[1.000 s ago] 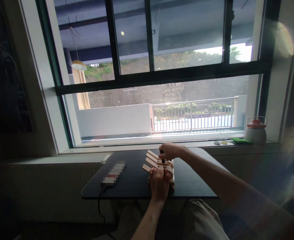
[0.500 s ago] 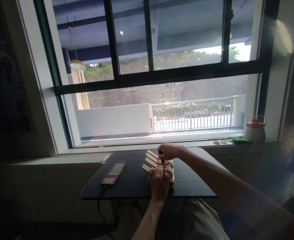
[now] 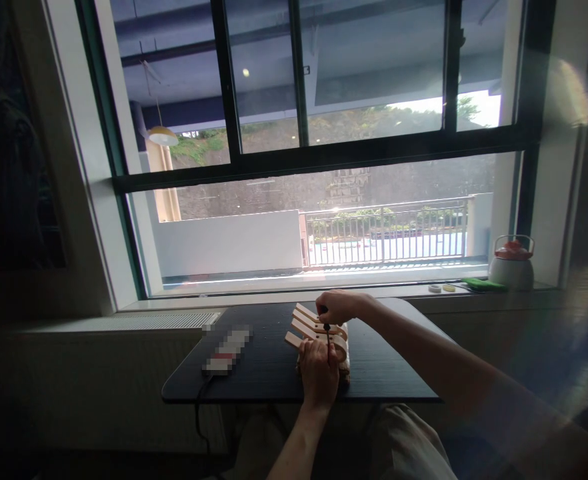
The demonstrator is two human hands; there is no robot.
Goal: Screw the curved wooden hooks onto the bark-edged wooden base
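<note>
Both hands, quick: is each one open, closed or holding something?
Left hand: closed over the nearest wooden piece.
Right hand: closed, holding a screwdriver-like tool by its dark handle.

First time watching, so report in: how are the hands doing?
Right hand gripping dark-handled tool, shaft downward. Left hand on wooden pieces. Nothing visibly in the way.

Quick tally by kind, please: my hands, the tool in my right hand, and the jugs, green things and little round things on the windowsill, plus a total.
Hands: 2, left hand and right hand
Screwdriver-like tool: 1
Red-lidded jug: 1
Green thing: 1
Small round things: 2, white one and yellow one
Total: 7
</note>
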